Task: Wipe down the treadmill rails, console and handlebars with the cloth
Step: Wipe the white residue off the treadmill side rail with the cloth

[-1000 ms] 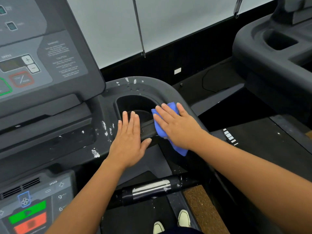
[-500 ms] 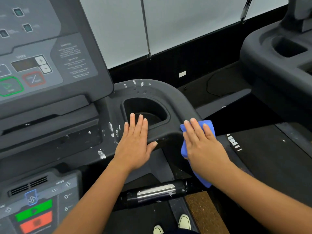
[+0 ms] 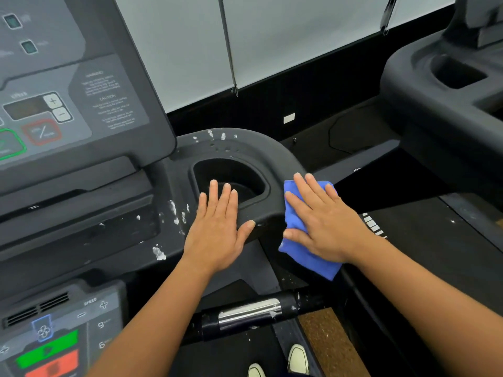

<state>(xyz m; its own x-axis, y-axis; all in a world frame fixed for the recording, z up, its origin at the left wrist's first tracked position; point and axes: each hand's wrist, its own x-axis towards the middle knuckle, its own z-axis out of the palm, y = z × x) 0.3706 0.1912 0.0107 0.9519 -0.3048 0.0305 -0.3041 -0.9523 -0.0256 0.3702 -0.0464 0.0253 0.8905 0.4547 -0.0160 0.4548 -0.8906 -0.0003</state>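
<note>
Under the right hand [image 3: 324,221], fingers straight and spread: blue cloth [image 3: 310,263], pressed flat on the console arm's [image 3: 258,148] outer curve, long axis running fingertips-to-wrist, trailing past the wrist; left hand [image 3: 217,229], flat, empty, rests just beside, fingertips at the cup holder [image 3: 231,172].

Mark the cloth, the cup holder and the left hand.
cloth [image 3: 307,257], head view, bare lower corner
cup holder [image 3: 228,171], head view, inner wall
left hand [image 3: 217,229], head view, back of hand
</note>
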